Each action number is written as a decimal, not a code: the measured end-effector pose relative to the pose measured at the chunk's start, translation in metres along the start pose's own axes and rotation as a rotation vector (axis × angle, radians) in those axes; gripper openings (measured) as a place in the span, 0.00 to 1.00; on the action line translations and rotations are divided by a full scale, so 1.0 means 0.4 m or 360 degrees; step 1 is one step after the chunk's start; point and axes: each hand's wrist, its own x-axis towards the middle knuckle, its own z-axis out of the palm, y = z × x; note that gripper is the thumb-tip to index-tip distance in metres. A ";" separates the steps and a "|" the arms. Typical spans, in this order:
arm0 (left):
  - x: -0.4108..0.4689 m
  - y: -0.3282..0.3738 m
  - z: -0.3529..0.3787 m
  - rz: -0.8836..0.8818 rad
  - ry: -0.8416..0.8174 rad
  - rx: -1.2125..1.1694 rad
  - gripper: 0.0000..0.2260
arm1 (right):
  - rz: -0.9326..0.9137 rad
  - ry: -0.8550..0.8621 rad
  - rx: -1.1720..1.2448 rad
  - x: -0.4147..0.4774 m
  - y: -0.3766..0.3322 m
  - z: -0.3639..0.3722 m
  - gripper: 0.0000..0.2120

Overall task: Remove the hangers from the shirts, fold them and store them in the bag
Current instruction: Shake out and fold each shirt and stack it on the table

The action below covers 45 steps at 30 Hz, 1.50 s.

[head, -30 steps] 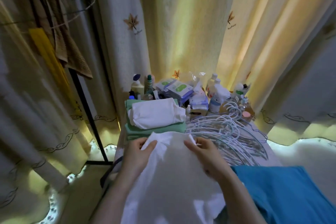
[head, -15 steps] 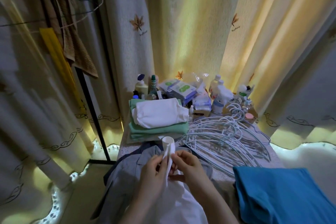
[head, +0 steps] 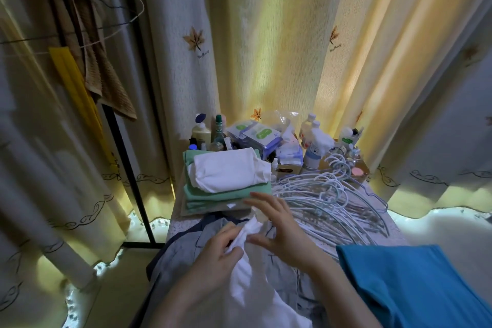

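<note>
My left hand (head: 217, 250) pinches the bunched top of a white shirt (head: 247, 282) that hangs down toward me over a grey-blue shirt (head: 186, 253) spread on the table. My right hand (head: 277, 224) hovers just right of the bunched cloth, its fingers spread and straight. A stack of folded shirts, white on green (head: 226, 176), sits behind my hands. A heap of pale blue hangers (head: 327, 200) lies to the right. No bag is in view.
Bottles and packets (head: 266, 138) crowd the table's far edge. A blue cloth (head: 410, 282) lies at the near right. Curtains close the back and sides. A black rack (head: 127, 157) with a brown towel and wire hangers stands at the left.
The white shirt, spread flat a second ago, is now gathered into a narrow bunch in my left hand. My right hand has let go and opened beside it.
</note>
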 end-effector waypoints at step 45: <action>0.286 0.411 -0.186 0.0797 0.0256 0.0203 0.09 | -0.0506 0.0669 -0.0581 0.310 -0.367 -0.759 0.09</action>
